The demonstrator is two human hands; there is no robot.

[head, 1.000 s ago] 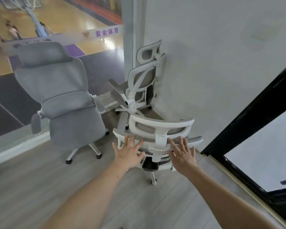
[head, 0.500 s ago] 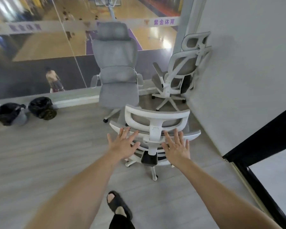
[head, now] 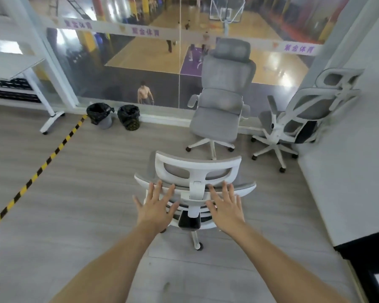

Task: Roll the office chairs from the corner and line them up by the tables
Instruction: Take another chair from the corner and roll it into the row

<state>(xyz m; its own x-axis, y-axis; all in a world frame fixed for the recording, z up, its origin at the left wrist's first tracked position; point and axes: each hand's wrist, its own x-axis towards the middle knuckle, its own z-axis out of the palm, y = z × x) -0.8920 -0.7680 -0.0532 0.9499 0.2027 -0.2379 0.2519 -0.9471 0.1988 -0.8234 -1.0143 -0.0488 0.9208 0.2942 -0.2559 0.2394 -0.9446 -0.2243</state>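
Note:
A white-framed office chair with grey mesh stands just in front of me, its back toward me. My left hand lies flat with spread fingers on the left of its backrest. My right hand lies the same way on the right side. Behind it a grey fabric office chair stands by the glass wall. A second white mesh chair sits in the corner against the right wall.
Two bins with black bags stand by the glass wall. A white table on castors is at the far left. Yellow-black floor tape runs diagonally on the left. The white wall bounds the right.
The view has swung left and back from the corner. The near chair has come away from the right wall with both flat hands on its backrest; bins, tape and table came into view.

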